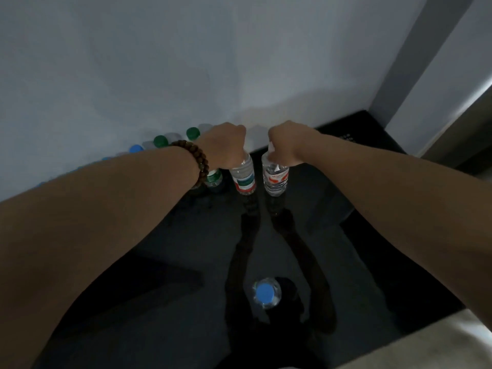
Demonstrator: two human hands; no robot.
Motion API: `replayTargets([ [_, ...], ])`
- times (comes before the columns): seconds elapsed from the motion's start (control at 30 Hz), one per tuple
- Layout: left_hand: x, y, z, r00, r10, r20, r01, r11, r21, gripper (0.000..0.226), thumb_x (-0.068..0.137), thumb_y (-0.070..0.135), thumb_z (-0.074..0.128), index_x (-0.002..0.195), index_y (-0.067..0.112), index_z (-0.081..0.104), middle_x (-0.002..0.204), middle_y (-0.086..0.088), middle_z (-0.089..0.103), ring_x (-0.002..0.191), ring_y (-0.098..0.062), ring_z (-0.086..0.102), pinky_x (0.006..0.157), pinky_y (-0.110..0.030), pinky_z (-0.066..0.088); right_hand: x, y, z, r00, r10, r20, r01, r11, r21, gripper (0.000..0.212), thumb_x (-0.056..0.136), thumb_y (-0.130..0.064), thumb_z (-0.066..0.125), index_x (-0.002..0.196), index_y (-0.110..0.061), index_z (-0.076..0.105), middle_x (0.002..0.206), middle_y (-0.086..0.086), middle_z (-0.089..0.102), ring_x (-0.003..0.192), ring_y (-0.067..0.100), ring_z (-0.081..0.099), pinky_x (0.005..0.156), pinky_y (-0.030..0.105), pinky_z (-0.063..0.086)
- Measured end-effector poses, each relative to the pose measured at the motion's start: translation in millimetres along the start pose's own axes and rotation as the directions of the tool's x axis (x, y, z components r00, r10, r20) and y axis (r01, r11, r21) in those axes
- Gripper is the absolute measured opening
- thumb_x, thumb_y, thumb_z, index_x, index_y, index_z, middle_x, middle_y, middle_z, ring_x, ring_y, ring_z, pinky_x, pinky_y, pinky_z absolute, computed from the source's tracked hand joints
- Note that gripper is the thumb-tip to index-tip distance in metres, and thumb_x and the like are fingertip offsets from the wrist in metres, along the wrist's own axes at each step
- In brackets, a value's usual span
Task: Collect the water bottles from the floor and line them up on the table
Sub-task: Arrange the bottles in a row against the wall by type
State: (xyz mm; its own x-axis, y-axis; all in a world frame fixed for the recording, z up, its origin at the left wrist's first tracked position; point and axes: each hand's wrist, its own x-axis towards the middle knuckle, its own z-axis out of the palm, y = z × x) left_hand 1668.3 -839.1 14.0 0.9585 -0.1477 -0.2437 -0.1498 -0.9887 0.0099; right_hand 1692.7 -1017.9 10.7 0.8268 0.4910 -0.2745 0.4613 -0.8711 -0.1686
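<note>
While the left hand (226, 146) is gripping a green-and-red-labelled bottle (243, 179), the right hand (286, 147) is gripping a red-labelled bottle (275, 181). Both are seemingly touching the table (372, 235).

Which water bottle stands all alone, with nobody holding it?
The clear plastic bottle with the blue cap, nearest the camera on the dark surface. Others line the white wall or are gripped by the left hand and right hand.

My left bottle (243, 179) has a green-white-red label, my right bottle (275, 179) a red-on-white one; near cap (264, 292) blue, bracelet (198, 162) brown, table (372, 262) black.
</note>
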Motion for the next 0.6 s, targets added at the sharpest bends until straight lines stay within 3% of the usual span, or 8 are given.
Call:
replayTargets([
  [0.13, 13.4, -22.3, -3.5, 0.997, -0.059, -0.040, 0.058, 0.998, -0.016, 0.021, 0.099, 0.030, 0.057, 0.099, 0.013, 0.045, 0.079, 0.000, 0.045, 0.065, -0.014, 0.045, 0.050, -0.030, 0.030, 28.0, -9.0, -0.8, 1.000, -0.001, -0.027, 0.002, 0.999, 0.048, 0.039, 0.096, -0.032, 0.063, 0.124, -0.006, 0.058, 0.121, 0.017, 0.062, 0.103, 0.032, 0.061, 0.071, 0.035, 0.042],
  [0.4, 34.4, -47.0, -7.4, 0.991, -0.121, -0.054, 0.121, 0.993, -0.009, 0.019, 0.099, 0.029, 0.057, 0.104, 0.013, 0.047, 0.083, -0.001, 0.044, 0.080, -0.025, 0.052, 0.067, -0.038, 0.042, 68.8, -24.1, -9.3, 0.999, -0.009, -0.044, 0.012, 0.998, 0.062, 0.030, 0.095, -0.025, 0.064, 0.118, -0.006, 0.061, 0.114, 0.013, 0.062, 0.086, 0.024, 0.055, 0.067, 0.034, 0.043],
  [0.6, 40.7, -48.8, 2.4, 0.982, -0.176, -0.071, 0.174, 0.984, -0.022, 0.016, 0.099, 0.018, 0.057, 0.113, 0.012, 0.054, 0.095, -0.005, 0.052, 0.085, -0.028, 0.053, 0.074, -0.041, 0.050, 84.4, -23.9, -0.5, 0.996, 0.021, -0.088, -0.008, 0.988, 0.152, 0.040, 0.095, -0.026, 0.065, 0.127, -0.006, 0.055, 0.127, 0.017, 0.058, 0.112, 0.032, 0.061, 0.076, 0.034, 0.044],
])
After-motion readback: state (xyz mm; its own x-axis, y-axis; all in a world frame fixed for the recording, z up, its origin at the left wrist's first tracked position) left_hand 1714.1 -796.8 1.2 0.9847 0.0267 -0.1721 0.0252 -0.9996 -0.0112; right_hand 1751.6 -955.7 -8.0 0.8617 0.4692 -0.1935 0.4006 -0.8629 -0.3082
